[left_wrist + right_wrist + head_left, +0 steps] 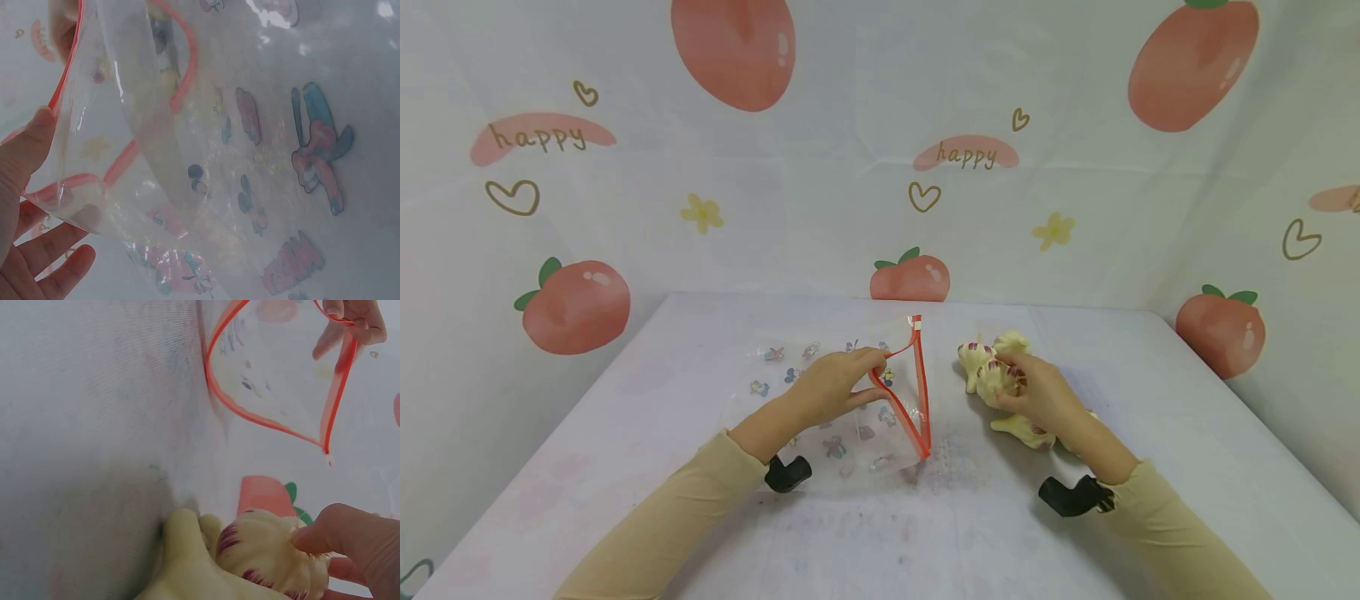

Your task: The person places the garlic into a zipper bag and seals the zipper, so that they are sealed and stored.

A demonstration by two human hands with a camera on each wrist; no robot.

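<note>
A clear zip bag (835, 448) with cartoon prints and a red zip edge lies on the left half of the table. My left hand (829, 385) pinches the upper layer at its mouth, which gapes toward the right. In the left wrist view, the thumb and fingers (37, 134) hold the red-edged rim. My right hand (1039, 392) grips a garlic bulb (996, 383), cream with purple streaks, among several others. Another garlic bulb (1022, 431) lies just in front of that hand. In the right wrist view, the held bulb (269, 550) touches or overlaps its neighbour (187, 569); I cannot tell which.
A pale cloth covers the table (880, 533). Behind it rises a white printed backdrop (820, 225) with red fruit and "happy" lettering. Black curved pieces (788, 473) sit at both wrists.
</note>
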